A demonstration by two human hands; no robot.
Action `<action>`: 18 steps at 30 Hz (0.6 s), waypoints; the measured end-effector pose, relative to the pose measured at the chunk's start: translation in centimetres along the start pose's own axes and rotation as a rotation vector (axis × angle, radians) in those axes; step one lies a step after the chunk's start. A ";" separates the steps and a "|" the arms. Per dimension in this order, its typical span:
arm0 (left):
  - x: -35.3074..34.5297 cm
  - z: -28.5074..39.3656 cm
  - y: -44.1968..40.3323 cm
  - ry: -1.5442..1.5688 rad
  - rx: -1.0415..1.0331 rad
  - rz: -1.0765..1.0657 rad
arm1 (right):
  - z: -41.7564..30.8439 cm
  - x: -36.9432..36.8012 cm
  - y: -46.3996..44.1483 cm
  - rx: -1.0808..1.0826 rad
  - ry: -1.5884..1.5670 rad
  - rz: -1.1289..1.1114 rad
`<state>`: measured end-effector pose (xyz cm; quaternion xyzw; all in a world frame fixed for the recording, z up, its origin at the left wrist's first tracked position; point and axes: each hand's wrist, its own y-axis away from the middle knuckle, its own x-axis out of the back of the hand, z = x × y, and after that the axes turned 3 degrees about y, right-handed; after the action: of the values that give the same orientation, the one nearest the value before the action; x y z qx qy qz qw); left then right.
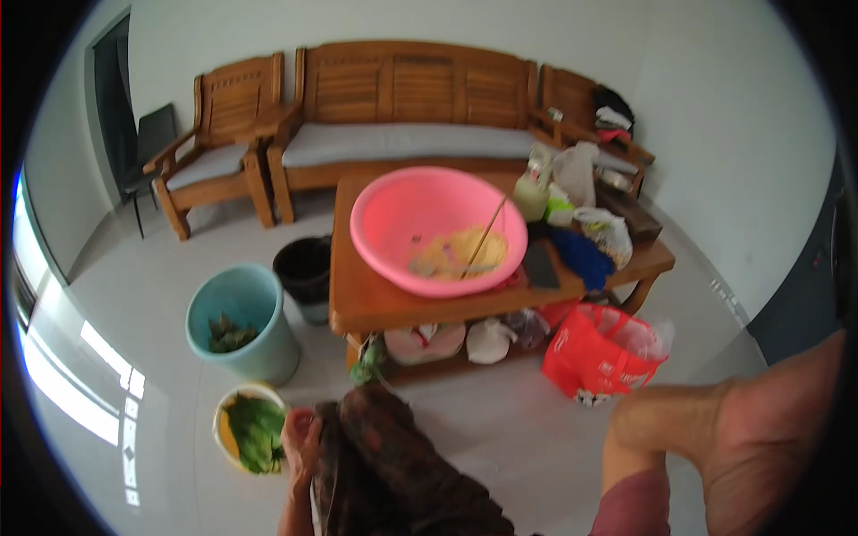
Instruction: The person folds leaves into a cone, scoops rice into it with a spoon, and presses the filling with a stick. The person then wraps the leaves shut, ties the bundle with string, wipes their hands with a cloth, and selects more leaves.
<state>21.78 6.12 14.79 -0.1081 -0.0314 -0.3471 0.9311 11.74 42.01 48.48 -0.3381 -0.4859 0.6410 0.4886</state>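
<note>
My left hand [302, 438] is beside my knee, its fingers curled; whatever they may hold is hidden. Right against it stands a white and yellow basin [221, 434] with large green leaves [257, 431], which reach close to my fingers. On the right, my bent arm comes up close to the camera, and of my right hand [773, 420] only a large, near part shows, its fingers out of sight. Before me a pink basin [384, 210] rests on the wooden table [393, 313], holding a yellowish crumbly mass [465, 246] with a thin stick [483, 239] leaning in it.
A light blue bucket [284, 344] with dull leaves and a black bucket [302, 271] stand left of the table. Bottles [532, 192], bags and a blue cloth [581, 259] crowd its right end. A red bag [585, 357] sits on the floor. Behind is a wooden sofa [420, 85].
</note>
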 end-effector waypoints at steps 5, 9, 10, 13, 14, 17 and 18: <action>-1.8 0.7 -0.1 0.003 -0.007 -0.064 | -0.4 2.2 0.7 -0.041 0.123 -0.017; -3.2 0.7 0.3 -0.194 -0.091 -0.076 | -0.2 3.3 0.6 -0.032 0.174 -0.008; -3.3 0.8 0.3 -0.232 -0.119 -0.081 | -0.4 3.4 0.7 -0.007 0.183 0.012; -3.6 1.4 0.8 -0.445 -0.254 -0.126 | 0.4 3.6 0.6 -0.021 0.236 0.049; -4.1 1.6 1.0 -0.479 -0.283 -0.133 | 0.8 3.5 1.0 -0.034 0.250 0.060; -4.2 -1.1 0.9 -0.522 -0.352 -0.097 | 2.7 2.0 4.0 -0.167 0.324 0.116; -4.0 -1.1 1.2 -0.546 -0.367 -0.112 | 3.6 1.0 6.0 -0.326 0.357 0.089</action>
<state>19.50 9.31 12.95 -0.3613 -0.2227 -0.3558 0.8326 6.41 41.59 43.87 -0.5415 -0.4733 0.5052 0.4771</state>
